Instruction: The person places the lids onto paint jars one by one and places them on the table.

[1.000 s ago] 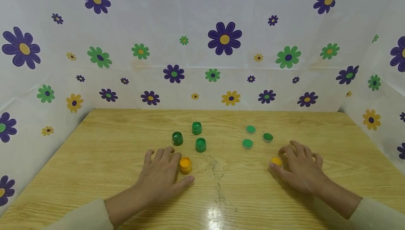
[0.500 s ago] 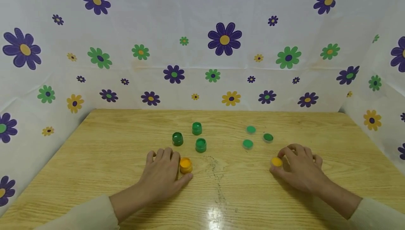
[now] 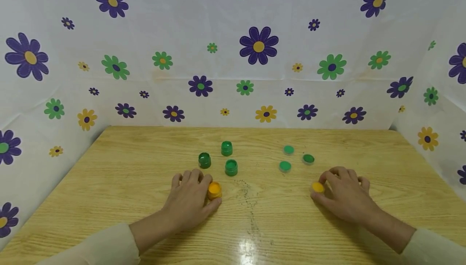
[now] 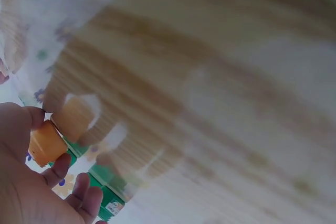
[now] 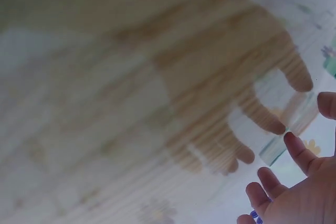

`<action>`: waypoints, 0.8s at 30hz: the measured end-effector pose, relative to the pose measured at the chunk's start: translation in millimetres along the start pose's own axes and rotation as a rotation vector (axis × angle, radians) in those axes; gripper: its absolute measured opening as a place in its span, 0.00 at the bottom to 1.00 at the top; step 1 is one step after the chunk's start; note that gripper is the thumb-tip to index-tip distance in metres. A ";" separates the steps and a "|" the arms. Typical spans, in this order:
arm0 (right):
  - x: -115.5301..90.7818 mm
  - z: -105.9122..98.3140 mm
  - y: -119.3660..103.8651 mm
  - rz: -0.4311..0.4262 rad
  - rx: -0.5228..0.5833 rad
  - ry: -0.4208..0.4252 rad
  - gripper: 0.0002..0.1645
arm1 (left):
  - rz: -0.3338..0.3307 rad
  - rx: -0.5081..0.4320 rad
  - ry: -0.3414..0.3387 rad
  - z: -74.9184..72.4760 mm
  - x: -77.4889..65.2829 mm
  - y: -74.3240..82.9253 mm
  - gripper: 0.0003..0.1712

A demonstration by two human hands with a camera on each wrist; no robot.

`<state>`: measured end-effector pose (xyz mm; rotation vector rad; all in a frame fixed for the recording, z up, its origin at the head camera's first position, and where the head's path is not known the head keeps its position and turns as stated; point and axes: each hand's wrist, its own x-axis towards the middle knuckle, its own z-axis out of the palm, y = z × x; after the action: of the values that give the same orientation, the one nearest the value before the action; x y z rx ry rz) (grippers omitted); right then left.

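My left hand (image 3: 187, 198) holds an open jar of orange-yellow paint (image 3: 214, 190) between thumb and index finger, on the near side of the table. In the left wrist view the orange jar (image 4: 47, 144) shows between the thumb and a bent finger. Over on the right, my right hand (image 3: 344, 195) pinches a round yellow lid (image 3: 318, 187) by its edge with thumb and index finger. Its other fingers are bent close over the wood. The thumb (image 5: 327, 104) and index finger (image 5: 299, 150) appear at the edge of the right wrist view.
Beyond the left hand stand three open green paint jars: a dark one (image 3: 204, 160), one at the back (image 3: 227, 148) and a nearer one (image 3: 231, 167). Three green lids (image 3: 285, 166) lie right of them. Dark specks mark the wooden table (image 3: 269, 204); flowered cloth (image 3: 284, 54) surrounds it.
The left thumb and fingers have closed in on the orange jar, which tips slightly. The right fingers have drawn together around the yellow lid. Green jars and lids stay put.
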<state>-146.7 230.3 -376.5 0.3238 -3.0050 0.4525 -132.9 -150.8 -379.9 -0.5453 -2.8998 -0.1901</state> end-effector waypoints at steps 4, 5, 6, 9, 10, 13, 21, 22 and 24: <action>-0.5 -0.3 -4.4 -0.006 0.013 0.022 0.18 | 0.043 0.031 0.040 -0.2 -1.3 2.6 0.26; -0.8 -0.2 -6.2 -0.007 0.014 0.027 0.18 | 0.056 0.037 0.050 -0.3 -1.7 3.6 0.25; -1.1 -0.1 -8.3 -0.011 0.020 0.032 0.18 | 0.068 0.039 0.062 -0.5 -2.1 4.8 0.25; -3.0 0.2 -16.2 -0.022 0.038 0.042 0.17 | 0.100 0.033 0.098 -0.9 -3.4 8.2 0.23; -3.9 0.7 -19.1 -0.029 0.043 0.046 0.16 | 0.110 0.031 0.112 -1.1 -3.9 9.5 0.23; -7.7 2.6 -29.6 -0.053 0.055 0.056 0.15 | 0.134 0.029 0.142 -0.9 -5.0 12.8 0.22; -16.4 10.1 -65.4 -0.105 0.124 0.057 0.14 | 0.173 -0.013 0.163 -0.9 -4.4 26.7 0.21; -17.3 11.4 -71.1 -0.112 0.144 0.055 0.14 | 0.176 -0.018 0.164 -1.3 -3.7 29.1 0.21; -19.0 13.8 -82.7 -0.128 0.174 0.052 0.14 | 0.173 -0.039 0.152 -1.9 -2.0 34.5 0.22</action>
<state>-110.6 152.6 -368.6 0.5052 -2.8785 0.7003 -118.0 -119.9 -375.3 -0.7500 -2.6905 -0.2521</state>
